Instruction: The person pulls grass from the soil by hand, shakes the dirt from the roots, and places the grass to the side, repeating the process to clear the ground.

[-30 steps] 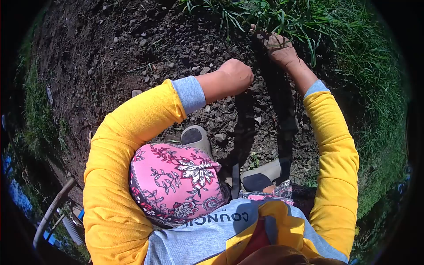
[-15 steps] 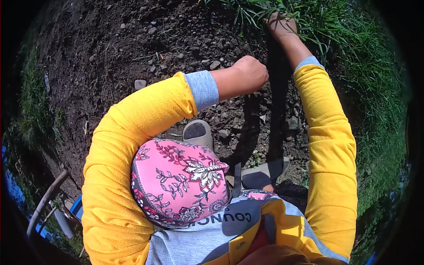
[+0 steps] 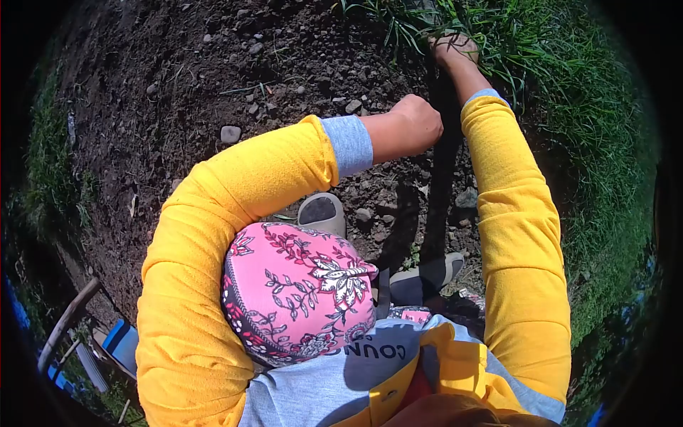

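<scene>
My left hand (image 3: 415,124) is a closed fist held over the dark soil (image 3: 192,71), back of the hand upward. Whatever its fingers may hold is hidden beneath it. Farther out, at the edge of the green grass (image 3: 541,64), my right hand (image 3: 455,50) is closed around a bunch of long blades. Its fingertips are partly covered by leaves. Both forearms wear yellow sleeves with grey cuffs, the left cuff (image 3: 347,145) ending just behind the fist.
A grey stone (image 3: 230,134) and several smaller ones lie in the soil. My shoes (image 3: 324,212) stand below a pink floral cloth (image 3: 299,285) over my knee. At lower left are a curved wooden piece (image 3: 67,324) and a blue object (image 3: 122,346).
My right hand has come slightly nearer to my body with its grip on the grass. My left fist sits a little farther right and lower, and the whole view has shifted slightly.
</scene>
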A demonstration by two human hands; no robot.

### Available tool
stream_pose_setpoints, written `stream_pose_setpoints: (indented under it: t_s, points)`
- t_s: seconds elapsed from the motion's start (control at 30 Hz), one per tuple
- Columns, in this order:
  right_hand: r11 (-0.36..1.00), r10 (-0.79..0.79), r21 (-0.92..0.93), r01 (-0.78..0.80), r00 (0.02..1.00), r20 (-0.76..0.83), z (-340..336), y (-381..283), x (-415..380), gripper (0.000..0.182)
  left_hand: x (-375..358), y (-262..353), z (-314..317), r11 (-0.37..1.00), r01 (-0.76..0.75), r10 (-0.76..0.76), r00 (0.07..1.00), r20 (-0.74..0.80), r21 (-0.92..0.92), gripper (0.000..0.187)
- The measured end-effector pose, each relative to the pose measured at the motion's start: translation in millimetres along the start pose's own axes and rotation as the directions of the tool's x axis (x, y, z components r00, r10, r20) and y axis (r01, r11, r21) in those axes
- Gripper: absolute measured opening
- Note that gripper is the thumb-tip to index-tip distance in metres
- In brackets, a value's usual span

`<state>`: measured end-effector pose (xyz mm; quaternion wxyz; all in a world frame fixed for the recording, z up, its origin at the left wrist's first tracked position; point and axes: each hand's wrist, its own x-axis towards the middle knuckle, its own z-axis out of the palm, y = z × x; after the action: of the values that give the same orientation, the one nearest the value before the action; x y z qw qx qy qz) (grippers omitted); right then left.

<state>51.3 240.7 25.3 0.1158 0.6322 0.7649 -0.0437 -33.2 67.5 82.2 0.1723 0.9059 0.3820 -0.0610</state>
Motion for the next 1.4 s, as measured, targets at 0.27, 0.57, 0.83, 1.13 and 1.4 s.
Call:
stream_pose_setpoints:
  t_s: [0.27,0.57,0.83,1.13,1.4]
  points:
    - [1.000,-0.002,0.013,0.001,1.000,0.021,5,13,18,0.036,-5,-5,0,0.999,0.044,-0.040,0.989,0.140,-0.026,0.018]
    - [0.994,-0.096,0.041,0.100,0.990,-0.100,8,25,-1,0.037,-8,-13,5,0.996,0.053,-0.048,0.997,0.068,-0.069,0.017]
    - [0.951,-0.308,-0.004,0.309,0.948,-0.078,18,55,-69,0.027,-3,-12,13,0.998,0.015,-0.017,0.999,-0.028,-0.059,0.014]
    - [0.866,-0.471,0.024,0.500,0.830,-0.299,19,33,-62,0.019,-9,-5,12,0.999,0.000,0.000,1.000,-0.006,-0.038,0.015]
    - [0.967,-0.213,-0.169,0.189,0.967,-0.138,14,8,-6,0.029,-6,-4,13,0.998,0.044,-0.042,0.998,0.054,-0.044,0.016]
